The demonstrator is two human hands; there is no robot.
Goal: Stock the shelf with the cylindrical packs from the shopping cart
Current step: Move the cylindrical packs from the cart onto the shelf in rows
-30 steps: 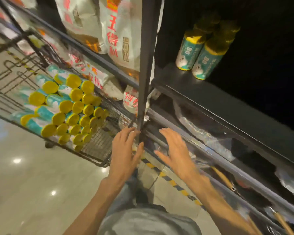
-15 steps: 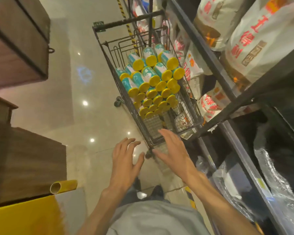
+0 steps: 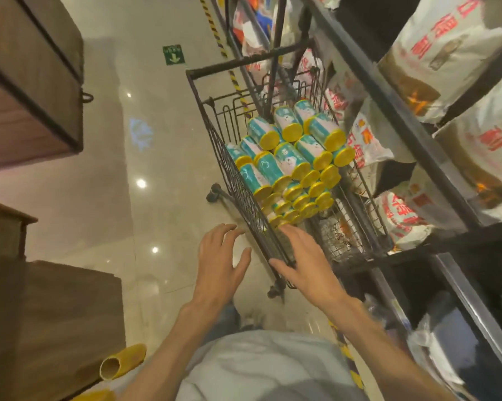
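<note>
Head view: teal cylindrical packs [image 3: 287, 166] with yellow caps lie stacked in the wire shopping cart [image 3: 232, 180] beside the shelf [image 3: 388, 91]. Left hand [image 3: 219, 256] and right hand [image 3: 304, 261] reach toward the cart's near end, fingers spread, holding nothing.

Wire cart [image 3: 229, 169] on glossy floor [image 3: 163, 140], stacked teal yellow-capped packs [image 3: 290, 166] inside.

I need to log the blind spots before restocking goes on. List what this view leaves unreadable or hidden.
- Head view: lower layers of the cylindrical packs are hidden by the top ones, so no count.
- Shopping cart: its near corner is covered by the right hand; contact unclear.
- Target shelf is dark; free space unreadable.
- White bags are motion-blurred and cut off by the right edge.
- Left hand: open, holding nothing.
</note>
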